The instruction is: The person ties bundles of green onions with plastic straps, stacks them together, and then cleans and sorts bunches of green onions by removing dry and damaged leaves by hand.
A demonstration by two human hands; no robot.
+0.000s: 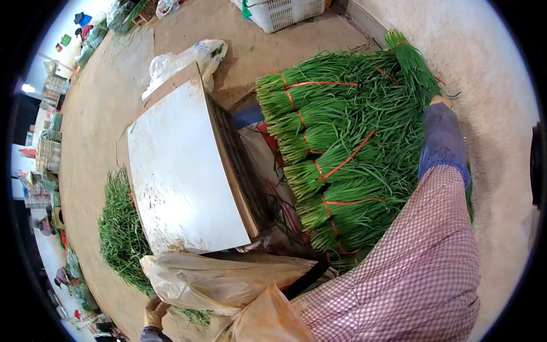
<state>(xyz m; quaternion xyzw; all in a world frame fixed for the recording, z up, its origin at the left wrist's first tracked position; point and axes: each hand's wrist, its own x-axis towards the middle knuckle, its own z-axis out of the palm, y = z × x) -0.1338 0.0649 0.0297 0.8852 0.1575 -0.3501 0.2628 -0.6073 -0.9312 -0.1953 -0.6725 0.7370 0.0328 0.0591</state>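
Observation:
On the right, my right hand [440, 101] is at the leafy end of a bundle of garlic chives [411, 62]. Its fingers are mostly hidden and look closed around the leaves. This bundle lies crosswise at the far end of the pile, with an orange tie near its cut ends. Beside it, several tied bundles of garlic chives [336, 142] are stacked with their cut ends to the left. My left hand [155, 310], in a pale glove, hangs low at the left beside my plastic apron [222, 279]. Its fingers are loosely bent, with nothing visible in them.
A white-topped board table [182, 171] stands left of the pile. Loose greens [122, 228] lie on the floor beyond it. Behind are a plastic bag [194, 60] and a white crate [290, 14]. A pale wall [490, 62] borders the right side.

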